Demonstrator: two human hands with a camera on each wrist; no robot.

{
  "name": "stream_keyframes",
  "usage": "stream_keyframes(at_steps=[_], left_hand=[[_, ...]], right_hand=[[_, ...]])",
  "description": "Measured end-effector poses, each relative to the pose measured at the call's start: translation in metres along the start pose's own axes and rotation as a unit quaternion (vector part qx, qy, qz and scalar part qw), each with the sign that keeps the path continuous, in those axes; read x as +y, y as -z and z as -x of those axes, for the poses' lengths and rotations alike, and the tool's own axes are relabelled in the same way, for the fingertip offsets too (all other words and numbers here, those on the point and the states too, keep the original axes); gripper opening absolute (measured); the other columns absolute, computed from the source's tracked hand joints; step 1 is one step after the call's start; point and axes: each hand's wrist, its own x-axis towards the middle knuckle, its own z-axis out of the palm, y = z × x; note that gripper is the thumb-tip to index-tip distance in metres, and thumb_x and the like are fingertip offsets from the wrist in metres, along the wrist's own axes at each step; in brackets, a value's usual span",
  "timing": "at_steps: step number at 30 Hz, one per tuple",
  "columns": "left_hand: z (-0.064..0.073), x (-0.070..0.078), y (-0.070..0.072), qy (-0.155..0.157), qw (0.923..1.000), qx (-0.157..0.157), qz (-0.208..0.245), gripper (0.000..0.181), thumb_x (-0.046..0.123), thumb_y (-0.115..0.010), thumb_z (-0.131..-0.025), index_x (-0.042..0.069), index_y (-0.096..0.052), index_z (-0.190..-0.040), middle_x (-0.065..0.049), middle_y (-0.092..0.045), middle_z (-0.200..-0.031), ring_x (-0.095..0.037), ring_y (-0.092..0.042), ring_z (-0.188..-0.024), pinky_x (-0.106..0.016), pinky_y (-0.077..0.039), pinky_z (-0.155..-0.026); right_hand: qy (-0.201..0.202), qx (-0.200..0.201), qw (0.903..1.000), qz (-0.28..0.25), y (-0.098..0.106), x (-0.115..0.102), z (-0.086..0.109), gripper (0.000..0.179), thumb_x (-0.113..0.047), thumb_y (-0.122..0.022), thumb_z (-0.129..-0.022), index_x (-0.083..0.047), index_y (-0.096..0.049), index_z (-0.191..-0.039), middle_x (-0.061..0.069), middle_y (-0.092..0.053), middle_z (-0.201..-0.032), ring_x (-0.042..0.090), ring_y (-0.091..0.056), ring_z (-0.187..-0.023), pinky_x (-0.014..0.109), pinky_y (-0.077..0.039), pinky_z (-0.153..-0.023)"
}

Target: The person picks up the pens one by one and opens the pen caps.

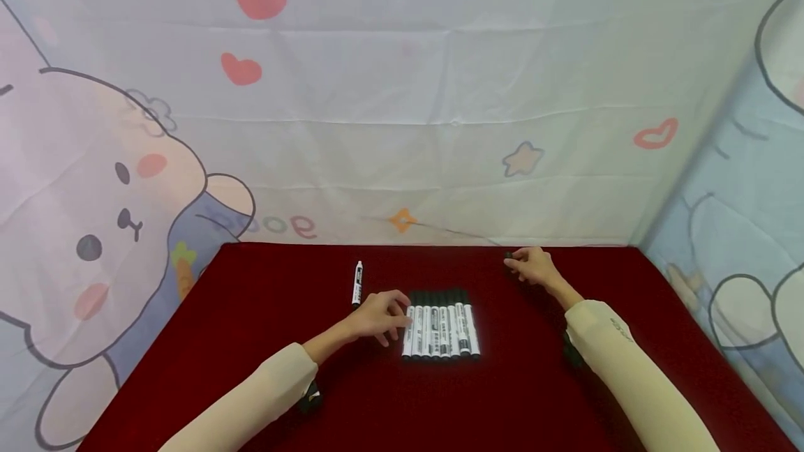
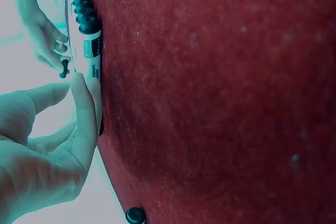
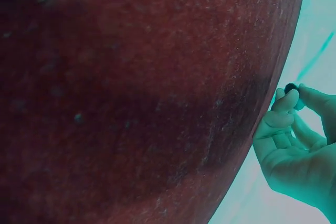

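Note:
Several white markers with black ends point(image 1: 443, 332) lie side by side in a neat row. My left hand point(image 1: 379, 315) is at the row's left edge, its fingertips right at the outermost marker point(image 2: 92, 51) in the left wrist view. Its fingers are loosely bent, with a gap between thumb and forefinger. Far to the right, near the back edge, my right hand point(image 1: 534, 266) pinches a small black piece point(image 3: 291, 87) between thumb and fingertips; I cannot tell whether it is a loose cap or a marker's end.
Behind the left hand a single marker point(image 1: 358, 284) lies apart from the row. The red cloth-covered table point(image 1: 276, 298) ends at a pale printed curtain point(image 1: 377, 159). Dark wrist devices point(image 1: 309, 396) show beneath the sleeves.

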Motion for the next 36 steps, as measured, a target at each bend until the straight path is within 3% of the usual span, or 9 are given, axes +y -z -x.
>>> stream_keyframes(at_steps=[5, 13, 23, 30, 36], left_hand=[[-0.003, -0.001, -0.006, 0.018, 0.9997, 0.003, 0.014, 0.050, 0.008, -0.068, -0.096, -0.011, -0.047, -0.137, -0.021, -0.070, -0.098, -0.024, -0.072, -0.065, -0.034, -0.061, -0.053], [-0.004, -0.002, -0.014, 0.022, 0.9995, 0.013, 0.015, 0.056, 0.007, -0.071, -0.094, -0.010, -0.043, -0.140, -0.019, -0.068, -0.097, -0.020, -0.071, -0.062, -0.034, -0.060, -0.052], [-0.004, 0.000, -0.018, 0.032, 0.9993, 0.017, 0.011, 0.059, 0.006, -0.071, -0.093, -0.010, -0.041, -0.142, -0.015, -0.066, -0.093, -0.014, -0.066, -0.058, -0.031, -0.059, -0.050], [-0.001, -0.002, -0.017, 0.032, 0.9981, 0.035, -0.039, 0.056, 0.004, -0.071, -0.092, -0.011, -0.045, -0.139, -0.014, -0.066, -0.090, -0.013, -0.063, -0.054, -0.031, -0.058, -0.048], [0.006, -0.004, -0.018, 0.036, 0.9920, 0.055, -0.107, 0.052, 0.005, -0.076, -0.089, -0.012, -0.052, -0.132, -0.014, -0.068, -0.088, -0.012, -0.062, -0.053, -0.028, -0.057, -0.045]], right_hand=[[-0.016, 0.006, 0.9997, 0.018, -0.001, 0.001, -0.002, 0.047, -0.019, -0.064, -0.100, 0.020, -0.057, -0.126, 0.023, -0.076, -0.091, 0.006, -0.059, -0.058, 0.020, -0.046, -0.050], [-0.031, 0.014, 0.9973, 0.065, -0.006, 0.002, 0.001, 0.045, -0.024, -0.069, -0.097, 0.015, -0.063, -0.120, 0.007, -0.068, -0.071, 0.007, -0.052, -0.053, 0.022, -0.043, -0.048], [-0.038, 0.013, 0.9945, 0.096, -0.006, -0.001, 0.003, 0.051, -0.029, -0.067, -0.099, 0.014, -0.060, -0.126, 0.009, -0.067, -0.074, 0.010, -0.053, -0.056, 0.024, -0.044, -0.050], [-0.035, -0.001, 0.9922, 0.120, -0.003, -0.006, 0.009, 0.048, -0.030, -0.059, -0.103, 0.012, -0.061, -0.125, 0.010, -0.070, -0.076, 0.010, -0.057, -0.056, 0.025, -0.044, -0.050], [0.007, -0.013, 0.9904, 0.137, 0.001, -0.014, 0.020, 0.039, -0.024, -0.057, -0.104, 0.010, -0.063, -0.122, 0.011, -0.072, -0.080, 0.012, -0.060, -0.058, 0.026, -0.044, -0.051]])
